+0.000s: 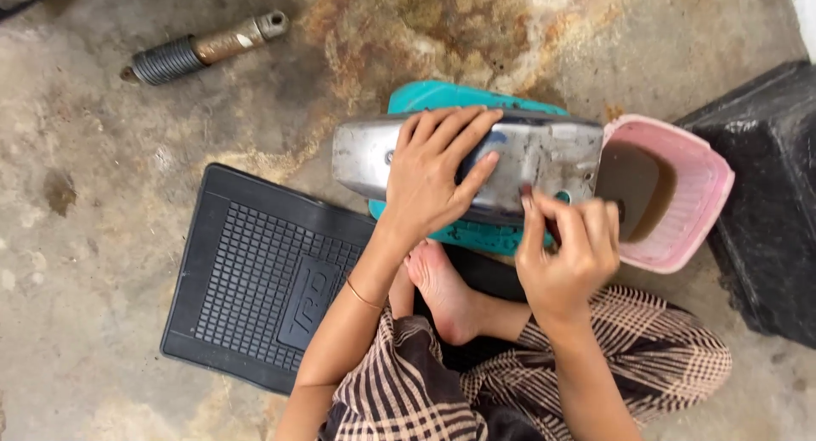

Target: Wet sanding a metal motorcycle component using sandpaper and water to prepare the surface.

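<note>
On the stained concrete floor (102, 195), the left hand (433, 173) lies flat and wide on a silver metal part (544, 156), right hand (568, 245) pinching its near edge, between the black mat (255, 271) and the pink tub (688, 195).

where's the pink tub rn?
Head view, right of centre: the pink tub sits on the floor between the metal tank and the black block, just above the right hand.

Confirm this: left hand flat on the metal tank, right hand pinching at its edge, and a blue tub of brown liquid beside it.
One detail is off: the tub is pink, not blue, as the head view shows. The rest holds: the left hand lies flat on the metal tank, the right hand pinches at its edge, and brown liquid sits in the tub beside it.
</note>
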